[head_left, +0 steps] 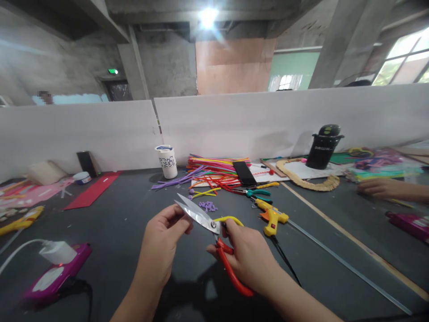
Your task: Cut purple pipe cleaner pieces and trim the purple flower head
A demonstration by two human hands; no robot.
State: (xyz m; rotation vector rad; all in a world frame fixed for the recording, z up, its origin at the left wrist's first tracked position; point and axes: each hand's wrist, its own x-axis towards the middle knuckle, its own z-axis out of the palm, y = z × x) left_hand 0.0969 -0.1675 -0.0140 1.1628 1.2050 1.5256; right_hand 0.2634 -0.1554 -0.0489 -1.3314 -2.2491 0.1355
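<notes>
My right hand (246, 255) is closed round the red handles of a pair of scissors (201, 215), whose steel blades stand open and point up to the left. A yellow pipe cleaner (231, 219) curves over the scissors' pivot, against my right hand's fingers. My left hand (164, 239) is pinched shut close under the blades; what its fingertips hold is too small to make out. Both hands hover above the dark grey table (127, 210). Small purple pieces (208, 206) lie on the table just beyond the blades.
A yellow glue gun (272, 218) and green-handled pliers (256, 193) lie right of my hands. Behind are a heap of coloured pipe cleaners (214, 167), a black phone (244, 173), a white cup (166, 161) and a black pot (323, 147). Another person's hand (378, 188) rests far right. A pink device (55, 275) lies near left.
</notes>
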